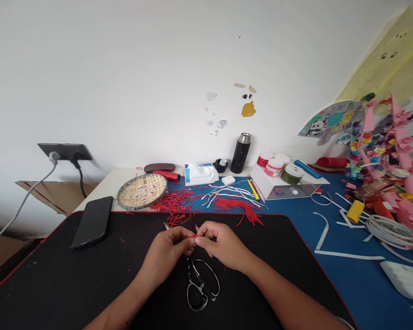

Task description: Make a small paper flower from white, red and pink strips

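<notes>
As the desk runs out from its left end, a wall socket [64, 151] with two plugs in it sits on the white wall. Near it a dark phone [92, 222] lies flat on the left part of the black mat [55, 284]. Just right of the phone, at the mat's far edge, is a woven basket [142, 191], and loose red strips [175, 201] are scattered beside it.

At the middle of the mat the left hand [167, 254] has its thumb and forefinger pressed together on a small red piece [193, 235]. That piece is held just above the mat, between the two hands and a little nearer than the red strips. Scissors [201, 284] lie on the mat directly below the hands, handles toward the near edge. The right hand [223, 247] meets the left, its fingertips pinched on the same piece from the other side.

Farther back and to the right stand a tissue pack [200, 174] and a black flask [241, 153]. White strips [227, 190] and several tape rolls [278, 167] rest on the blue cover [330, 229]. At the far right is a heap of bright paper craft [388, 151].
</notes>
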A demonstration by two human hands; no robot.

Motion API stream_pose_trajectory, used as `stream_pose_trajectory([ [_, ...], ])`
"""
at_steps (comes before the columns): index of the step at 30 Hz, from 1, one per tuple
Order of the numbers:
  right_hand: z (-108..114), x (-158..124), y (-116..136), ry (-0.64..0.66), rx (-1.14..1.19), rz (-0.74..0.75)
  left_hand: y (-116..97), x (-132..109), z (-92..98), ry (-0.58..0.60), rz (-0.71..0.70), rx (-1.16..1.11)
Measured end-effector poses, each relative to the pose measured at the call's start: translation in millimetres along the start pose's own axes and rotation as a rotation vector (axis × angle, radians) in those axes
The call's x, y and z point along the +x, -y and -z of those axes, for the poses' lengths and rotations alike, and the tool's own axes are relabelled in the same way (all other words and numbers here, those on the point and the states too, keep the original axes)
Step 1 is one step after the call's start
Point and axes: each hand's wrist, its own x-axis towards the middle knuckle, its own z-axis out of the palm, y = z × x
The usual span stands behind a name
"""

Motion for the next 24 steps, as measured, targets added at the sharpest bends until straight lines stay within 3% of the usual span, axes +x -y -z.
stream_pose_trajectory([
  [24, 1.4, -3.7, 6.1, -0.018, -0.089, 0.006, -4.1, -2.4, -1.8, -0.033, -0.005, 0.06],
])
